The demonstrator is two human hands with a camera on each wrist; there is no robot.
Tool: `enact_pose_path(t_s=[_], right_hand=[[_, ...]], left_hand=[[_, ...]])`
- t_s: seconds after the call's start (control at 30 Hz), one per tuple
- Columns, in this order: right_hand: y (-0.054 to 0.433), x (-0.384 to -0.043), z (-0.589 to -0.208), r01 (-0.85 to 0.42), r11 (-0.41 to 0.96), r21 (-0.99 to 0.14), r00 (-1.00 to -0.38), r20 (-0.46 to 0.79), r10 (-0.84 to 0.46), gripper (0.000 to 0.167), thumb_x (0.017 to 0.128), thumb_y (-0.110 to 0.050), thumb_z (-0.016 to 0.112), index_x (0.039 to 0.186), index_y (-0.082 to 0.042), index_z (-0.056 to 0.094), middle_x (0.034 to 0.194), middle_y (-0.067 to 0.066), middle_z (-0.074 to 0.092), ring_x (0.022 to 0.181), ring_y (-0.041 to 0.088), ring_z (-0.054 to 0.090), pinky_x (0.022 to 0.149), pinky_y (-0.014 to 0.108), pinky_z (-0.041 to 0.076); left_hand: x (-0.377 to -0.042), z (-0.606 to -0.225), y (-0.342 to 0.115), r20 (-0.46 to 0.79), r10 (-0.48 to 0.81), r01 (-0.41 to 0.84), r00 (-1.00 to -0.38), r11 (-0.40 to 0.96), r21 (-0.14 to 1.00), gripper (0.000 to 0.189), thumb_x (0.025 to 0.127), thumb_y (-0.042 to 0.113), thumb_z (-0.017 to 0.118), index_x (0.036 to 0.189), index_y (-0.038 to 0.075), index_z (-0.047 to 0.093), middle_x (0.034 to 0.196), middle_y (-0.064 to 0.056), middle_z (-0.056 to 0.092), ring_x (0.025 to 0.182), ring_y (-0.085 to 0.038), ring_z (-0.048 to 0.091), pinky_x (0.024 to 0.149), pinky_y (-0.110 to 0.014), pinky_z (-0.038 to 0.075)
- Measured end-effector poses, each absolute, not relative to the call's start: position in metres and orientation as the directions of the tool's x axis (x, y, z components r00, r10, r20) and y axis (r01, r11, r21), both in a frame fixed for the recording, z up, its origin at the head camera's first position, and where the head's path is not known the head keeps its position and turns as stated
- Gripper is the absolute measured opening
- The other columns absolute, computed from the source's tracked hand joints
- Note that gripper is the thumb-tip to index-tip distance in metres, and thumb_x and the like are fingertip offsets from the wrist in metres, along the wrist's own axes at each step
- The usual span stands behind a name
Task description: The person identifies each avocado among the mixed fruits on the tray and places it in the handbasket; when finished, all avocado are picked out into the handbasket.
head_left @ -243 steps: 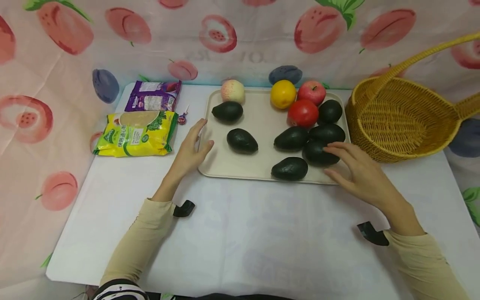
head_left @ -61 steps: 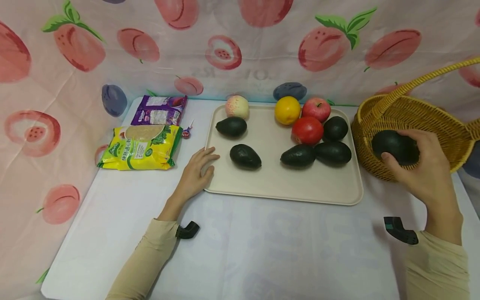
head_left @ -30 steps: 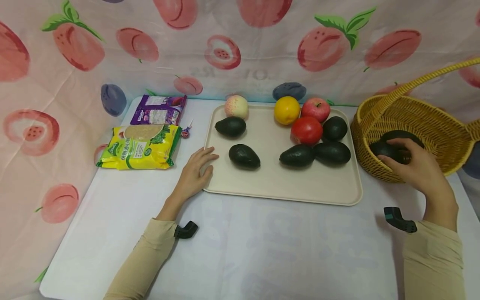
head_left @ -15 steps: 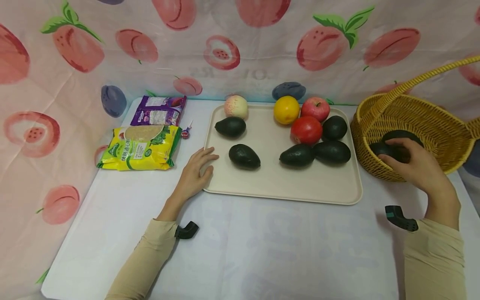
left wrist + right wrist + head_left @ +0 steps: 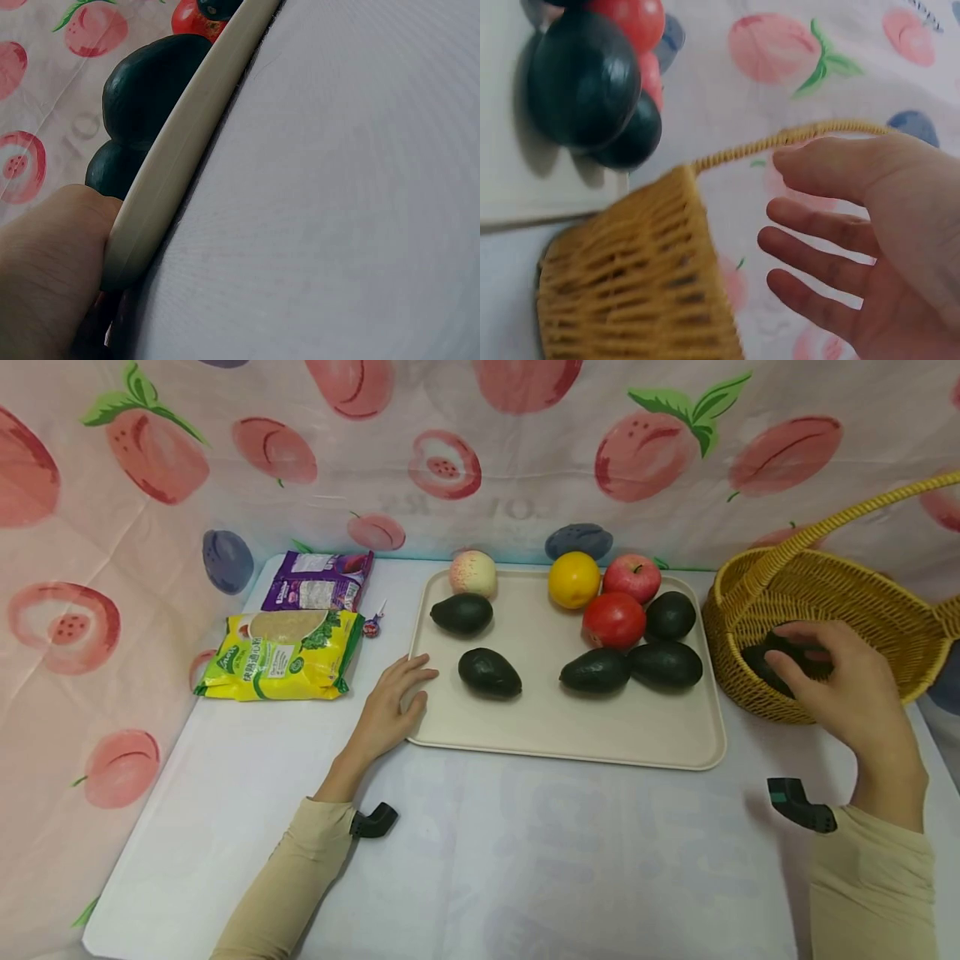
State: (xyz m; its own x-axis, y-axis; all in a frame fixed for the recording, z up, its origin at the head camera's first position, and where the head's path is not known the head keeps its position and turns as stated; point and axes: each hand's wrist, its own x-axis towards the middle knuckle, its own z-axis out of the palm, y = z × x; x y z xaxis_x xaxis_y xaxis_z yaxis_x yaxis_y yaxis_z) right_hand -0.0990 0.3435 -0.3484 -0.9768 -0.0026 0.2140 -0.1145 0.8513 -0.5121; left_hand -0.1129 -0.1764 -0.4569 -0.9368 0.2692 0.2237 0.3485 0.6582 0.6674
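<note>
My right hand (image 5: 851,689) hovers over the yellow wicker basket (image 5: 742,689), fingers apart and gently bent. The right wrist view shows nothing between the fingers of that hand (image 5: 832,232). Dark avocados (image 5: 761,668) lie in the basket, partly covered by the hand. My left hand (image 5: 386,706) rests on the left edge of the beige tray (image 5: 547,727), its thumb near the rim. On the tray's left lie two avocados (image 5: 490,673) and a pale peach (image 5: 473,574). Several more avocados (image 5: 665,666) sit at right beside a tomato (image 5: 614,621), an orange (image 5: 574,581) and an apple (image 5: 632,579).
Left of the tray are a yellow-green food packet (image 5: 281,656), a purple packet (image 5: 318,581) and a small lollipop (image 5: 372,625). The basket's tall handle (image 5: 825,527) arches above it. A fruit-printed cloth (image 5: 510,468) hangs behind the white table (image 5: 525,852).
Two avocados have left the tray's front right since the oldest frame. My right hand lowered an avocado into the basket, let go and rose slightly. The left hand moved onto the tray edge and stayed.
</note>
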Motion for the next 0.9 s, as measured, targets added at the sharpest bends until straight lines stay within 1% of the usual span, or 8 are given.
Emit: enact_pose_path(t_s=[0.07,0.13,0.23,0.33,0.53,0.63,0.77,0.9], right_hand=[[0.335,-0.098,-0.345,-0.18,0.843,-0.507,-0.957,0.29,-0.029,0.036,0.088,-0.016,0.065,0.119,-0.001,0.058,0.112,0.019,0.057,0.096,-0.011,0.041,0.079,-0.001,0.023],[0.327,-0.098,-0.343,-0.26,0.824,-0.503,-0.927,0.37,-0.067,0.034,0.083,-0.008,0.069,0.115,0.0,0.061,0.107,0.018,0.059,0.093,-0.021,0.034,0.08,-0.001,0.024],[0.314,-0.097,-0.342,-0.364,0.798,-0.481,-0.881,0.456,-0.127,0.034,0.077,0.001,0.072,0.11,0.001,0.062,0.103,0.016,0.061,0.095,-0.023,0.036,0.082,-0.001,0.027],[0.303,-0.098,-0.344,-0.424,0.779,-0.462,-0.857,0.482,-0.181,0.034,0.076,0.003,0.072,0.109,0.0,0.063,0.102,0.015,0.062,0.096,-0.018,0.04,0.083,0.001,0.029],[0.285,-0.1,-0.355,-0.439,0.787,-0.433,-0.87,0.424,-0.252,0.034,0.08,-0.004,0.072,0.112,-0.003,0.061,0.105,0.012,0.061,0.094,0.017,0.052,0.082,0.004,0.029],[0.279,-0.102,-0.363,-0.451,0.782,-0.43,-0.87,0.406,-0.278,0.036,0.079,-0.004,0.072,0.113,-0.005,0.06,0.108,0.011,0.06,0.095,0.024,0.054,0.081,0.008,0.031],[0.272,-0.105,-0.372,-0.44,0.776,-0.453,-0.886,0.363,-0.29,0.038,0.08,-0.006,0.072,0.115,-0.007,0.06,0.113,0.012,0.057,0.103,0.027,0.054,0.087,0.028,0.042],[0.269,-0.11,-0.38,-0.429,0.772,-0.47,-0.897,0.32,-0.304,0.037,0.08,-0.006,0.071,0.115,-0.004,0.058,0.115,0.015,0.055,0.108,0.031,0.051,0.089,0.049,0.042]], left_hand=[[-0.113,-0.457,-0.176,0.221,0.267,0.345,-0.938,0.658,0.669,0.033,0.091,0.008,0.053,0.123,0.013,0.061,0.145,-0.003,0.045,0.142,-0.027,0.027,0.116,-0.051,0.023],[-0.113,-0.457,-0.176,0.221,0.267,0.345,-0.938,0.657,0.671,0.033,0.091,0.009,0.053,0.123,0.014,0.061,0.145,-0.003,0.045,0.142,-0.027,0.027,0.116,-0.052,0.023],[-0.113,-0.458,-0.176,0.221,0.267,0.344,-0.938,0.655,0.672,0.033,0.091,0.009,0.053,0.123,0.014,0.061,0.146,-0.003,0.045,0.143,-0.027,0.027,0.116,-0.052,0.023],[-0.113,-0.458,-0.177,0.224,0.268,0.348,-0.937,0.654,0.672,0.033,0.091,0.009,0.053,0.123,0.013,0.061,0.145,-0.003,0.045,0.142,-0.028,0.027,0.116,-0.052,0.023],[-0.113,-0.458,-0.176,0.227,0.271,0.352,-0.935,0.653,0.671,0.033,0.091,0.009,0.053,0.123,0.014,0.061,0.145,-0.005,0.046,0.142,-0.029,0.028,0.116,-0.052,0.023],[-0.114,-0.458,-0.175,0.223,0.271,0.349,-0.936,0.652,0.673,0.033,0.092,0.01,0.053,0.123,0.014,0.061,0.145,-0.005,0.045,0.142,-0.029,0.027,0.116,-0.052,0.023],[-0.113,-0.457,-0.176,0.225,0.273,0.352,-0.935,0.652,0.672,0.032,0.092,0.01,0.053,0.123,0.014,0.061,0.145,-0.005,0.045,0.142,-0.03,0.028,0.116,-0.052,0.024],[-0.113,-0.456,-0.176,0.233,0.278,0.361,-0.932,0.648,0.671,0.032,0.092,0.01,0.054,0.122,0.013,0.061,0.145,-0.007,0.045,0.141,-0.032,0.028,0.115,-0.055,0.024]])
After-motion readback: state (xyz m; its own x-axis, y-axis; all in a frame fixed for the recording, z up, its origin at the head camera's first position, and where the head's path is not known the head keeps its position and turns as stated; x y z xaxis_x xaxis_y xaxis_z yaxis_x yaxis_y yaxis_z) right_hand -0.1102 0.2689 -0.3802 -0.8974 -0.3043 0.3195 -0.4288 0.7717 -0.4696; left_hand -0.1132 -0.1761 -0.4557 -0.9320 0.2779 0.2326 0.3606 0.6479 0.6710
